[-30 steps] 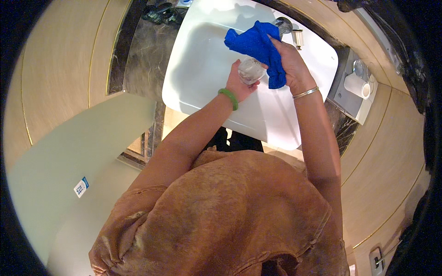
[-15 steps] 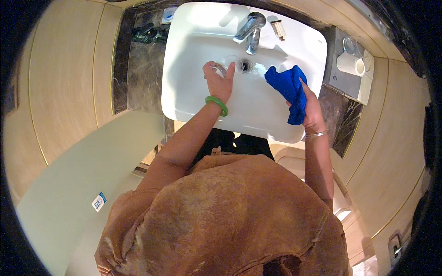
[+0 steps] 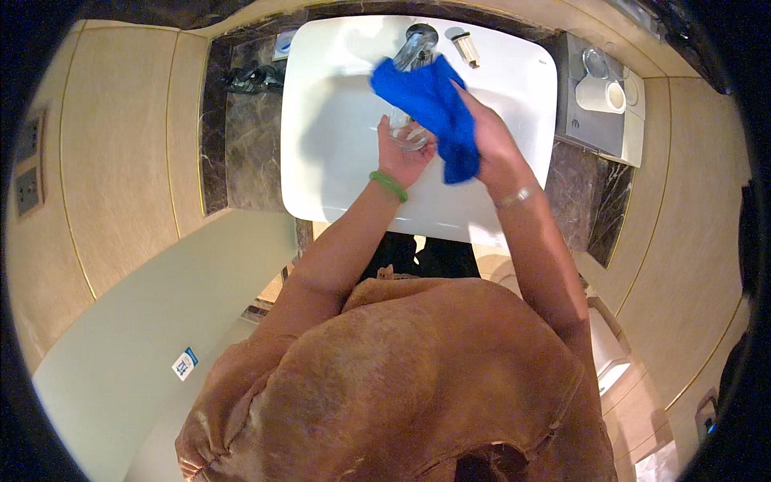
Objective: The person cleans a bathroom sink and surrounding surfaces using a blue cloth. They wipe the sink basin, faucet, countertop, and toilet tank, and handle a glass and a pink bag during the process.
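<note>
Over the sink basin, my left hand [image 3: 404, 161], with a green bangle at the wrist, is closed round a clear glass [image 3: 410, 136]. Part of that glass is hidden by the cloth. My right hand [image 3: 496, 145] grips a bright blue cloth [image 3: 438, 104], which hangs in folds above and beside the glass. I cannot tell whether cloth and glass touch. The chrome faucet [image 3: 419, 44] stands behind the cloth, its lower part and the drain covered from view.
The white sink [image 3: 321, 193] fills the middle of the dark marble counter [image 3: 255, 149]. A small whitish cylindrical piece [image 3: 466, 50] lies on its back rim. At right, a grey tray [image 3: 590, 132] bears a white cup [image 3: 598, 95] and clear glassware. Dark crumpled items [image 3: 257, 79] lie at left.
My right hand has brought the blue cloth leftward and up over the basin, close to the glass. My left hand has shifted slightly right and turned, still holding the glass.
</note>
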Tool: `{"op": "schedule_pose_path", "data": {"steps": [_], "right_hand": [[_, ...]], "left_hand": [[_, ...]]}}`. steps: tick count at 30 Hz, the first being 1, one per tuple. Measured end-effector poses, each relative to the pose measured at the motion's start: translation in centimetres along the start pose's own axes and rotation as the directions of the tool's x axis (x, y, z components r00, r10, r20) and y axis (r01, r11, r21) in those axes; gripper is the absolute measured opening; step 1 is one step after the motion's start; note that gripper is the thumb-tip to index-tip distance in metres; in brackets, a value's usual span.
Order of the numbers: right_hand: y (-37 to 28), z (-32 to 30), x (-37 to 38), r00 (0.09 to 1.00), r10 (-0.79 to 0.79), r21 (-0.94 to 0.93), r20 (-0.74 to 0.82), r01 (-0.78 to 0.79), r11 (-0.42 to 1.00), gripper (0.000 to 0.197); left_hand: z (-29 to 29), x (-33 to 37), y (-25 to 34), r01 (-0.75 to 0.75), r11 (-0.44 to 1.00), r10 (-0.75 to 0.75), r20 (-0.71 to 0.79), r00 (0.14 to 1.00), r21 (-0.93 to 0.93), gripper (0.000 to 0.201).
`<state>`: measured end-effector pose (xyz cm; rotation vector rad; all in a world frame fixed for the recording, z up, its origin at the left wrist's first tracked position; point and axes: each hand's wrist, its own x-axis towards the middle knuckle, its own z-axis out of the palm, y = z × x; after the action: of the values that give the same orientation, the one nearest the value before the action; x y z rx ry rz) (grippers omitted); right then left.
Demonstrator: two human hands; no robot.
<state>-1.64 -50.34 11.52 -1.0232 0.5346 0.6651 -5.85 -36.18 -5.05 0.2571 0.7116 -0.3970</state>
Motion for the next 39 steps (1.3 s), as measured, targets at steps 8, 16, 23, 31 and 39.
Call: {"op": "schedule_pose_path", "data": {"steps": [8, 16, 23, 31, 39], "right_hand": [[-4.0, 2.0, 7.7, 0.887, 0.134, 0.188, 0.442, -0.237, 0.953, 0.033], [-4.8, 1.3, 8.8, 0.825, 0.161, 0.087, 0.542, -0.246, 0.965, 0.038], [-4.4, 2.2, 7.7, 0.885, 0.142, 0.042, 0.444, -0.179, 0.983, 0.035], [1.0, 5.6, 5.7, 0.994, -0.105, -0.177, -0.01, 0.101, 0.979, 0.034], [0.5, -1.5, -1.0, 0.996, -0.041, -0.268, -0.08, 0.018, 0.963, 0.045]], "left_hand": [[1.4, 0.9, -0.5, 0.011, 0.994, -0.009, 0.013, 1.0, -0.106, 0.061], [2.0, 0.7, 0.2, -0.017, 0.997, 0.014, -0.045, 0.999, -0.076, 0.076], [1.1, 1.1, 0.7, -0.013, 0.998, 0.01, -0.037, 0.999, -0.067, 0.071], [-1.6, 0.2, 1.6, -0.194, 0.903, 0.284, -0.195, 0.939, 0.383, 0.062], [-3.1, -2.5, 2.4, -0.353, -0.166, 0.781, 0.342, 0.523, 0.921, 0.063]]}}
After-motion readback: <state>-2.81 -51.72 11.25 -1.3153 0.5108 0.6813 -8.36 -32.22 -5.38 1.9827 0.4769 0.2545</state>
